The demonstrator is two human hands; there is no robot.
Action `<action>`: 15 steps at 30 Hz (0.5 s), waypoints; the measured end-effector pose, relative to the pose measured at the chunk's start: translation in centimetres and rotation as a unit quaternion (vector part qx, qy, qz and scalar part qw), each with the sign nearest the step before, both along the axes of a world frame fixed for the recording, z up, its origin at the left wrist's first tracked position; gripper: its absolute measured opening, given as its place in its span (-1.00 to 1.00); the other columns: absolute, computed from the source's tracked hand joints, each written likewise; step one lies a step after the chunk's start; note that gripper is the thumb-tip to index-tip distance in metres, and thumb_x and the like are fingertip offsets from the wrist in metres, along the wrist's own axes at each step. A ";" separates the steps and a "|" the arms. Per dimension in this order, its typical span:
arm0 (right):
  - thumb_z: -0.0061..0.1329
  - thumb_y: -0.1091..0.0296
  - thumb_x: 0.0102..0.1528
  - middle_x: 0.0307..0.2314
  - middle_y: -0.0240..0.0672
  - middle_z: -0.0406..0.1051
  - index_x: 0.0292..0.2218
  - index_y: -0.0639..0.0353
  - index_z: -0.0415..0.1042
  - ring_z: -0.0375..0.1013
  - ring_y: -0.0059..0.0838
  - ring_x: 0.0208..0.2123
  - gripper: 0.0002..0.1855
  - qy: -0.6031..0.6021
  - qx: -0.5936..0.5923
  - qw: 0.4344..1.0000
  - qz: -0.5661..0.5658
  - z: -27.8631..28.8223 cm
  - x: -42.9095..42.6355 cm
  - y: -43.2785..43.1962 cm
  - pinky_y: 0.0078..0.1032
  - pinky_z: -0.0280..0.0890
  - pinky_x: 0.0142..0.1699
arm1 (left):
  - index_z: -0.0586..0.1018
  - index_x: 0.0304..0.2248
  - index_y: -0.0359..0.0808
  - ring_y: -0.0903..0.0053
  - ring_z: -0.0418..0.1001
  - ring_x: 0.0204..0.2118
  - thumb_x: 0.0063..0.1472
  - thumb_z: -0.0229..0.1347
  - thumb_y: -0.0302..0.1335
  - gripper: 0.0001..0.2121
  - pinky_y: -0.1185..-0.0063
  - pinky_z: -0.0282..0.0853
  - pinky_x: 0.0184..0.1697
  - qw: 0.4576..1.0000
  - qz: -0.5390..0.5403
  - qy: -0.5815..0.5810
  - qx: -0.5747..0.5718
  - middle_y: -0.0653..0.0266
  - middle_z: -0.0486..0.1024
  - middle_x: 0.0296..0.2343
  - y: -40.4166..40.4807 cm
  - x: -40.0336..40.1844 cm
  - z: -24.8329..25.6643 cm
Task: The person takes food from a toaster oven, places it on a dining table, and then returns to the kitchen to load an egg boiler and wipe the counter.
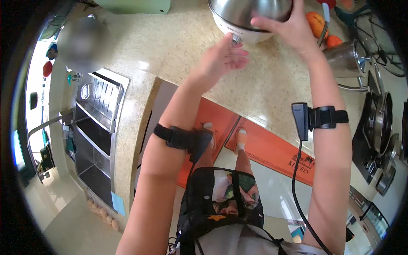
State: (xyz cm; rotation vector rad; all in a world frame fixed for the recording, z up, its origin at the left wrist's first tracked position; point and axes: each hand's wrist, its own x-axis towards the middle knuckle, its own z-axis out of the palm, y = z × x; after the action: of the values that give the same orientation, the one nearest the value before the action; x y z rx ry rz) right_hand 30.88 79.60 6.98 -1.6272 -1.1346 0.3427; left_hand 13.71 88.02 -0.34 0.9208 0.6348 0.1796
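A countertop appliance stands before me, partly cut off by the upper edge of the view. Its base (pixel 223 25) is white and rounded, with small writing and a metallic knob (pixel 236 39) on the front. Above the base sits a shiny rounded steel piece (pixel 237 14); I cannot tell whether it is a bowl or a lid. My left hand (pixel 224 59) has its thumb and forefinger at the knob, the other fingers loosely curled below. Against the right side of the steel piece rests my right hand (pixel 291 30), thumb across its front; some fingertips are hidden.
Orange fruit (pixel 315 25) and a steel pitcher (pixel 342 60) lie close by my right forearm. Pans (pixel 382 124) stand on a black hob at far right. Left are a steel sink (pixel 94 172), a glass bowl (pixel 90 91), a row of eggs (pixel 103 215) and a green board (pixel 137 5).
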 end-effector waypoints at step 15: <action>0.34 -0.05 -0.39 0.04 -0.06 0.04 0.15 0.24 -0.22 0.06 -0.22 0.10 0.28 -0.004 0.045 0.999 0.020 -1.4 0.5 0.8 -0.37 0.01 0.17 | 0.46 -0.21 -0.49 0.40 0.46 -0.18 0.22 -0.09 -0.19 -0.57 0.54 0.33 -0.01 0.970 -0.148 0.073 0.176 0.05 0.48 -0.28 3.7 -0.1 1.8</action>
State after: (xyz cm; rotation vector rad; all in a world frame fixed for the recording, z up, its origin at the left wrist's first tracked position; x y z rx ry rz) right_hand 31.38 80.35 5.60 -1.5310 -1.1737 0.3063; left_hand 13.56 91.73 1.45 1.3688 0.6021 -0.0474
